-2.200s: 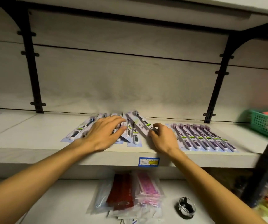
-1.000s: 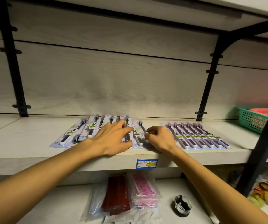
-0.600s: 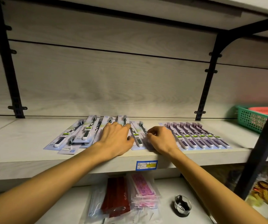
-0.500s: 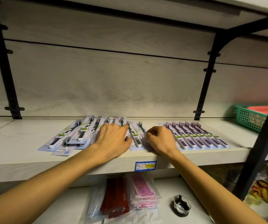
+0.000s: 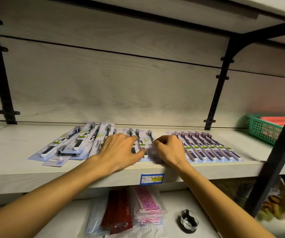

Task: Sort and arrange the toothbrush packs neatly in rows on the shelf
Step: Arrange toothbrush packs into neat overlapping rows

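Observation:
Several black-and-white toothbrush packs (image 5: pixel 79 143) lie fanned and overlapping on the pale wooden shelf (image 5: pixel 9 152), loosely skewed at the left. My left hand (image 5: pixel 119 150) rests flat on the middle packs (image 5: pixel 139 141), fingers spread. My right hand (image 5: pixel 170 149) sits just right of them with fingers curled, pinching the edge of a black-brush pack (image 5: pixel 149 140). To its right, several purple toothbrush packs (image 5: pixel 207 146) lie in a neat overlapping row.
A green mesh basket (image 5: pixel 262 133) with a red item stands at the shelf's right end. Black brackets (image 5: pixel 214 100) rise from the back wall. A black post (image 5: pixel 276 152) crosses the right foreground. Below lie packed face masks (image 5: pixel 129 213) and a small glass jar (image 5: pixel 189 220).
The black-brush packs under my left hand have been pushed closer together and straighter beside the purple row. My right hand has curled tighter on the pack's edge.

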The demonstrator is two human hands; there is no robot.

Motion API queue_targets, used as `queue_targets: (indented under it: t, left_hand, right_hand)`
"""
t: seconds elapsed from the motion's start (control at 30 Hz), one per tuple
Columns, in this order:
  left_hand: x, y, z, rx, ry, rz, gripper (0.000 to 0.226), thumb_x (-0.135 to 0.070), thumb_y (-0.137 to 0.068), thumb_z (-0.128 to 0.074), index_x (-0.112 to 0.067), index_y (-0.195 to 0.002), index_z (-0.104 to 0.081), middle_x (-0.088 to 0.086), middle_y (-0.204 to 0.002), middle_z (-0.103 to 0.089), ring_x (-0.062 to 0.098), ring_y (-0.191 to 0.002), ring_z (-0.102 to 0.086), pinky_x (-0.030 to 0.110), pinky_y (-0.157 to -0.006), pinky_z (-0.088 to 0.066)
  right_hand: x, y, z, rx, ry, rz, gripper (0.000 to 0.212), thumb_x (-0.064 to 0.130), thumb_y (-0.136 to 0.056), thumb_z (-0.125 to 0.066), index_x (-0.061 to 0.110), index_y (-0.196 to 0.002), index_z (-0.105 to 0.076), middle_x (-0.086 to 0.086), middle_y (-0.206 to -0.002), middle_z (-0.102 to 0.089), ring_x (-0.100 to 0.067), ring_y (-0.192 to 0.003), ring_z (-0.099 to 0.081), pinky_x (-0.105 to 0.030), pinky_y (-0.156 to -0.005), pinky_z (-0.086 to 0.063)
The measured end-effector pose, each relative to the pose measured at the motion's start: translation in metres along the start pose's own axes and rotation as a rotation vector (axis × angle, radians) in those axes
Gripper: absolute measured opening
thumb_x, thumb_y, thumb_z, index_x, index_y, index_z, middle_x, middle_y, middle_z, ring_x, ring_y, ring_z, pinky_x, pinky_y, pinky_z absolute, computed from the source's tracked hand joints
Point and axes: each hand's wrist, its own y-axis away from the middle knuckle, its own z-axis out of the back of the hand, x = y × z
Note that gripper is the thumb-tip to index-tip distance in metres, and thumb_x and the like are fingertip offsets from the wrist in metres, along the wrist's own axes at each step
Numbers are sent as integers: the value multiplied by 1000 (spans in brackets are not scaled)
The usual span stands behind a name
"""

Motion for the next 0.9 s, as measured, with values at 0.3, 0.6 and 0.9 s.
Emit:
queue_targets:
  t: [0.3,0.6,0.9]
  left_hand:
    - [6,-7,-4,340,71,-85,82,-85,-86,-22,-38,-152,-35,-11,-155,-40,22,-131,-42,43,-95,-46]
    - [7,-7,-7,277,110,-50,61,-64,-98,-32,-32,-150,-38,-10,-152,-45,20,-131,-44,41,-95,-46]
    - [0,-18,-11,328,209,-126,66,-64,-99,-36,-32,-156,-28,-9,-156,-40,16,-140,-38,42,-107,-41]
  right_hand:
    - [-3,-1,-1,-1,-27,-14,27,23,-93,-56,6,-84,-75,-9,-78,-74,-28,-77,-70,-41,-68,-60]
    - [-5,0,-4,-52,40,-45,32,27,-89,-53,12,-63,-64,-1,-57,-63,-22,-57,-56,-28,-53,-41]
    - [-6,-1,-5,-66,57,-31,30,29,-91,-54,17,-66,-65,4,-59,-62,-17,-58,-57,-24,-51,-33]
